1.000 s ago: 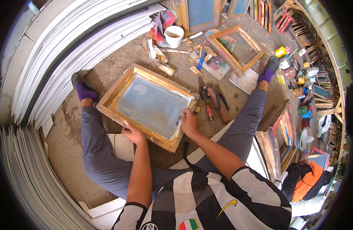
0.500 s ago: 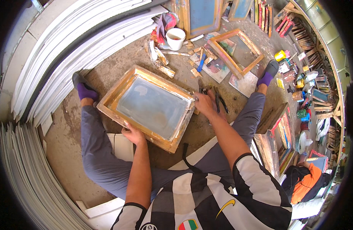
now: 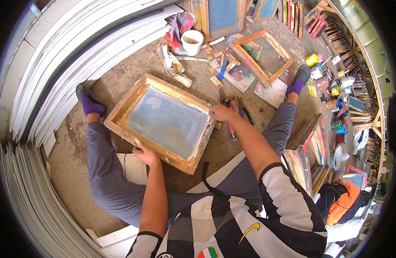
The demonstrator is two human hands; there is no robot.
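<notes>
Item one: a wooden-framed mesh screen (image 3: 166, 122), lying between the person's outstretched legs, set at a slant, its blue-grey mesh facing up. We record pale residue on the mesh and whitish smears along the right-hand rail. What bears it from below we cannot tell.

Item two: the left hand (image 3: 146, 155), partly closed, gripping the near rail of the screen left of its nearest corner. We see the thumb up at the rail; the remaining fingers are partly hidden.

Item three: the right hand (image 3: 223, 112), palm down, fingers bent inward, at the outer edge of the right-hand rail near its far corner. How tightly the fingers close, and whether they pinch the rail or something small, we cannot tell.

Adjoining items: just beyond the right hand, on the concrete floor (image 3: 73, 172), a tool with black handles (image 3: 248, 114), and a red-handled tool (image 3: 232, 131) partly hidden by the right forearm. Farther off, we list a bare wooden frame (image 3: 249, 64), a blue-handled tool (image 3: 223, 69) among wood scraps, and a white bucket (image 3: 190, 48). To the left we enter stacked white sheets (image 3: 77, 64).
</notes>
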